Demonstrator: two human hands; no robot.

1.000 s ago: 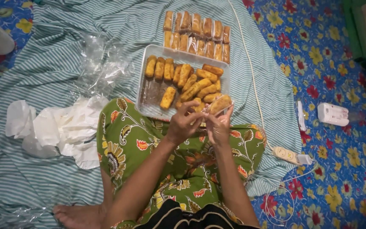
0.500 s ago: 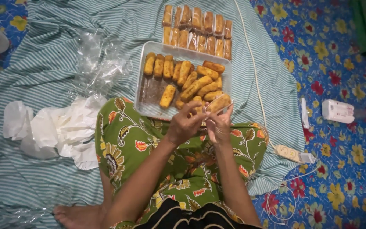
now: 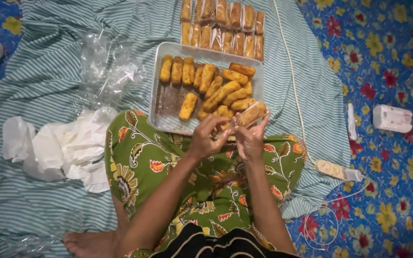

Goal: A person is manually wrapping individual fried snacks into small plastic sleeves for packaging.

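Both hands meet above the lap: the left hand (image 3: 205, 140) and right hand (image 3: 249, 139) pinch a fried roll (image 3: 250, 114) in clear wrap, held over the near edge of the tray (image 3: 167, 102). How far the wrap covers it is hard to make out. The tray holds loose rolls (image 3: 216, 86). Beyond it lie wrapped rolls (image 3: 223, 26), their far row cut off by the frame. Crumpled bags (image 3: 106, 69) and paper (image 3: 58, 148) lie left.
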